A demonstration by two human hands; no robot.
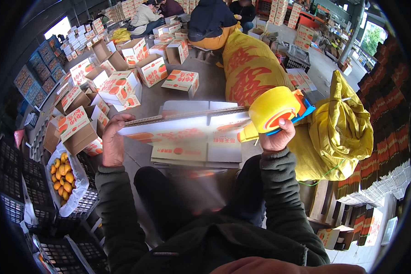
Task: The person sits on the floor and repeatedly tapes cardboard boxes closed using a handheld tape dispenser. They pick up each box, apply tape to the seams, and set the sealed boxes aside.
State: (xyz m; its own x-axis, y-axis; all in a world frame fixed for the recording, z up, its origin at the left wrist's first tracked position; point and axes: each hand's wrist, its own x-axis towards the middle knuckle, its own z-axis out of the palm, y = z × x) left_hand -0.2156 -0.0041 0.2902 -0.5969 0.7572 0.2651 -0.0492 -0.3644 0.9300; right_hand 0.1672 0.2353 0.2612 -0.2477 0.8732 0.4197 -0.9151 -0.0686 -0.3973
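My left hand [114, 136] grips the left end of a printed white carton [188, 120], whose brown corrugated edges face up. The carton is held above my knees and stretches across to my right hand [280, 135]. That hand is closed around a blue and orange tape dispenser [303, 111] with a wide roll of yellow packing tape [272, 106]. The roll covers the carton's right end, so I cannot tell whether the right fingers also touch the board. Below the carton lie flat printed carton blanks [195, 152], stacked between my knees.
Open and upturned cartons [116, 89] crowd the floor ahead and left. Orange fruit [64, 174] fills a lined crate by my left side. Large yellow sacks [257, 65] stand ahead and right. Flattened cartons [373, 164] are piled far right. Several people [210, 24] sit farther back.
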